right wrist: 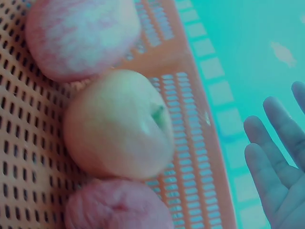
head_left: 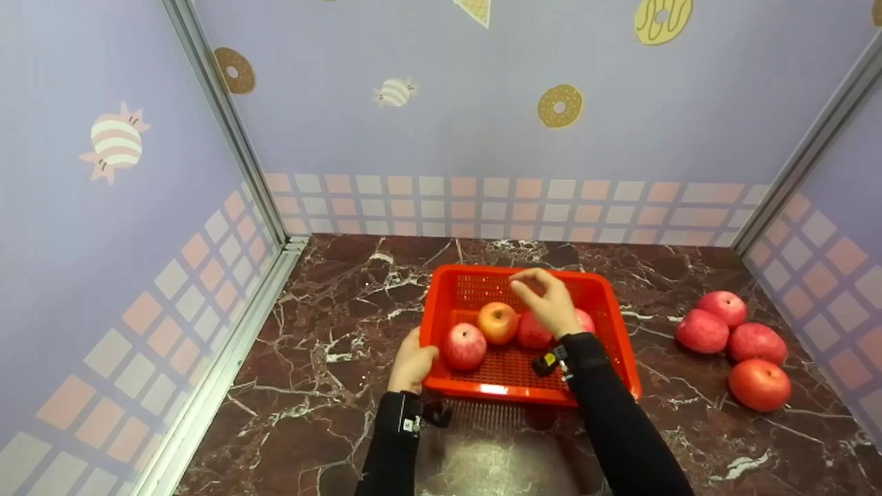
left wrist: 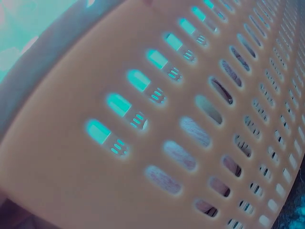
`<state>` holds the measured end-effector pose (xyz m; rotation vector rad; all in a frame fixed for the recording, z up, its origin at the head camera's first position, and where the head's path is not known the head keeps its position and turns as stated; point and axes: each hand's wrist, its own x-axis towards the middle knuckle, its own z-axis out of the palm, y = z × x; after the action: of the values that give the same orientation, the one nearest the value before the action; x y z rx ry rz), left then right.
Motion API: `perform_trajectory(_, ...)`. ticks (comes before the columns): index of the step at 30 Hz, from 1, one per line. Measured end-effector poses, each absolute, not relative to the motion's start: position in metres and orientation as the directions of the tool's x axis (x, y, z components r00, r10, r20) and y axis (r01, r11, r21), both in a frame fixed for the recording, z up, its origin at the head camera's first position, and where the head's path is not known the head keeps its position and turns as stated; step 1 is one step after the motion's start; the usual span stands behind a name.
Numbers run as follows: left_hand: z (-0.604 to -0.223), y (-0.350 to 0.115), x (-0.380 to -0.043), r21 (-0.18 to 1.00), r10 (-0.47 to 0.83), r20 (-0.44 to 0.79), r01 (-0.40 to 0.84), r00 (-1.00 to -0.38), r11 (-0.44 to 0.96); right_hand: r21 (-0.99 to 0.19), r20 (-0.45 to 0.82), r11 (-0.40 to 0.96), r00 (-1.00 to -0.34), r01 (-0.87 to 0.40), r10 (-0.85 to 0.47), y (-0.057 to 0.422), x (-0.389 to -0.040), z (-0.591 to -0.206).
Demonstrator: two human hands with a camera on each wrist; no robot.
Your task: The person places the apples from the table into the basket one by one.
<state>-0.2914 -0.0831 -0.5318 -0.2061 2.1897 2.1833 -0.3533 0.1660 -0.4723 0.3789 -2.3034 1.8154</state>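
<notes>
A red plastic basket (head_left: 527,393) with slotted walls stands on the table, with several apples inside. My left hand (head_left: 412,362) grips its left rim, thumb over the edge. Toward the left of the basket lie a pinkish-red apple (head_left: 466,346) and a yellow-orange apple (head_left: 497,322). My right hand (head_left: 549,300) hovers above the basket, its fingers loosely bent and holding nothing. Below it, a red apple (head_left: 532,331) is partly hidden by the hand. The right wrist view shows the yellowish apple (right wrist: 121,124) between two others. Basket wall (left wrist: 95,176) fills the left wrist view.
Several loose apples (head_left: 729,335) sit grouped on the dark marbled table (head_left: 331,310), right of the basket. Patterned panels (head_left: 475,131) enclose the back and both sides, with metal frame strips at the corners.
</notes>
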Motion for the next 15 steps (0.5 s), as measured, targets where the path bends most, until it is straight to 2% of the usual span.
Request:
perform_trajectory(7,-0.535,-0.083,-0.294,0.992,-0.07,-0.124,-0.125,-0.99,0.0,-0.93,0.351,0.139,-0.934,-0.34,0.064,0.202,-0.362,-0.483)
perform_trajectory(15,-0.534,-0.083,-0.293,0.991,-0.074,-0.134,-0.135,-0.988,0.005,-0.941,0.339,0.049,-0.923,-0.336,0.184,0.231,-0.35,-0.48)
